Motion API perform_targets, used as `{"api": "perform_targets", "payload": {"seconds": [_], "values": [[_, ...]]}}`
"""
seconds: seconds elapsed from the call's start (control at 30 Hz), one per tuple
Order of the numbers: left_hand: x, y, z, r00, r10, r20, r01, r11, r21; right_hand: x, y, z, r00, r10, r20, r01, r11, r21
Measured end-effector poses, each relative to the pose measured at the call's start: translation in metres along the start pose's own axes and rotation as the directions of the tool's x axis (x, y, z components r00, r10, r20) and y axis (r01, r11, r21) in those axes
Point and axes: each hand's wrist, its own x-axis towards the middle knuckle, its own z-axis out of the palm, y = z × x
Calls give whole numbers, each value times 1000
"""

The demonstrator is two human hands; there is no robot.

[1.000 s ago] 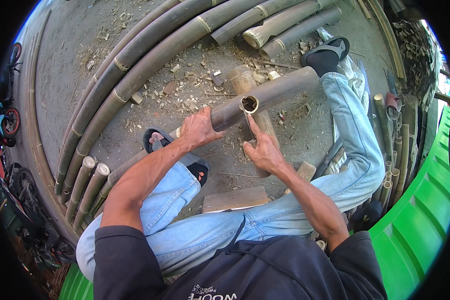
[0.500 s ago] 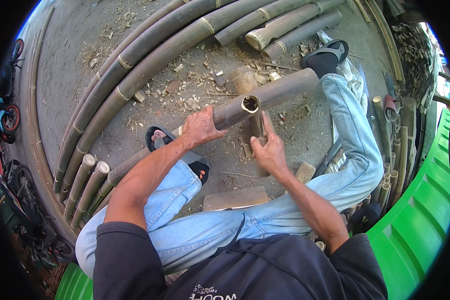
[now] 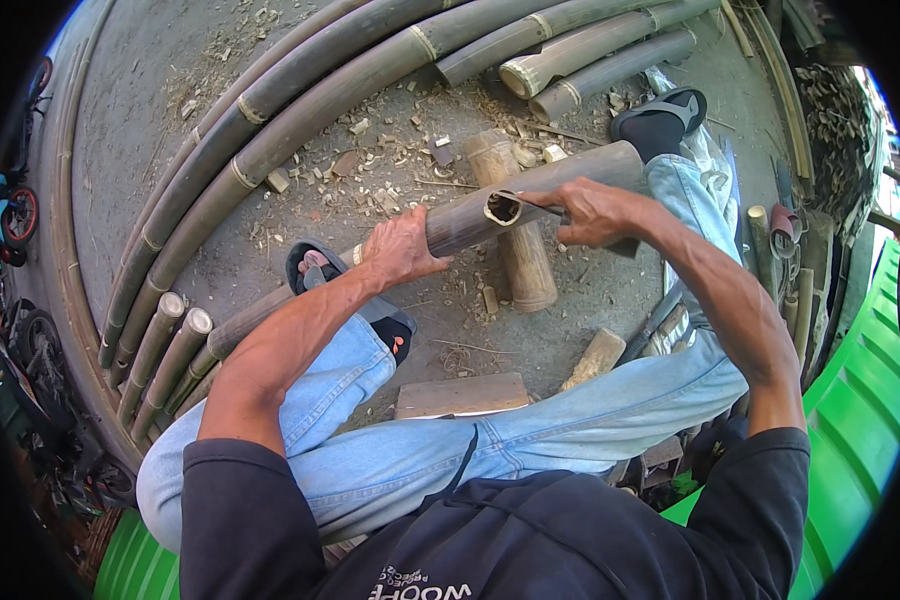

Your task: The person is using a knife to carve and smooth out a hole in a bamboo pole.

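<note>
A thick brown bamboo pole (image 3: pixel 460 225) slants across in front of me, with a ragged round hole (image 3: pixel 502 208) cut in its upper side. My left hand (image 3: pixel 402 248) is wrapped over the pole, left of the hole. On the other side, my right hand (image 3: pixel 598 213) is closed around a knife (image 3: pixel 545 206), partly hidden by the fingers. The narrow end of this knife points left at the hole's right rim; whether it reaches inside I cannot tell. Beneath the pole lies a short bamboo log (image 3: pixel 525 265), crossing under it.
Long bamboo poles (image 3: pixel 300 130) curve along the far left, with shorter cut pieces (image 3: pixel 610 75) at the back. Wood chips (image 3: pixel 370 190) litter the ground. A wooden block (image 3: pixel 462 396) and a pale wood piece (image 3: pixel 595 360) lie near my legs. Green corrugated sheeting (image 3: pixel 860 400) stands at right.
My right hand has moved up and right from below the hole, swinging the knife from upright to pointing left at the rim. The left hand keeps its grip on the pole.
</note>
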Motion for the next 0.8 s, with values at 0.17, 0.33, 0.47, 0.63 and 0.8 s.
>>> {"api": "perform_targets", "payload": {"seconds": [0.17, 0.33, 0.47, 0.63, 0.8], "values": [[1, 1, 1, 1000, 13, 2, -13, 1000, -23, 10, 11, 14, 1000, -6, 27, 5, 999, 37], [-2, 3, -6, 1000, -6, 5, 6, 1000, -10, -19, -27, 49, 987, 148, -61, -154, 982, -109], [-2, 4, -1, 1000, -24, 8, 24, 1000, -9, -47, -2, 45, 979, 119, -166, -135, 987, -83], [-8, -1, 4, 998, -37, -50, 37, 999, 0, -68, 27, 6, 915, 293, -277, -192, 921, 340], [-2, -2, 1, 999, -32, -22, 32, 999, -9, -64, 54, -2, 881, 356, -311, -32, 701, 712]]}}
